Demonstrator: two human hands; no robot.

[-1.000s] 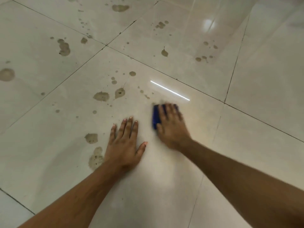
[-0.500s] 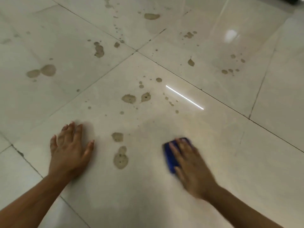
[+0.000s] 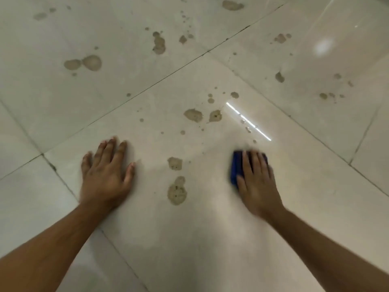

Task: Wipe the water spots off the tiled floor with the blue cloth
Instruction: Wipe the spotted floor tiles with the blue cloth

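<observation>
Grout lines point(image 3: 56, 169) cross at the far left, at about nine o'clock from the left hand point(image 3: 106, 175), which lies flat on the tiled floor point(image 3: 200, 239) with fingers spread and nothing under it or in it; its little-finger side sits just inside the tile's left edge. Between the two hands, slightly nearer the left one, sit two water spots point(image 3: 176, 190) (a small one above a larger double blot), and more spots point(image 3: 193, 115) scatter toward twelve o'clock, thickest on the far tiles at eleven. A bright streak of reflected light point(image 3: 248, 121) lies at twelve o'clock from the right hand point(image 3: 255, 182). That hand presses palm-down on the blue cloth point(image 3: 235, 167), fingers laid flat over it rather than curled round it; the cloth shows at the hand's ten-o'clock side and past the fingertips, blurred, so its full outline cannot be told. Cloth and nearest spots are well apart, with bare glossy tile between them. To the right, at about three o'clock from the cloth, bare tile runs out to another grout line point(image 3: 315, 138) slanting down toward four o'clock.
</observation>
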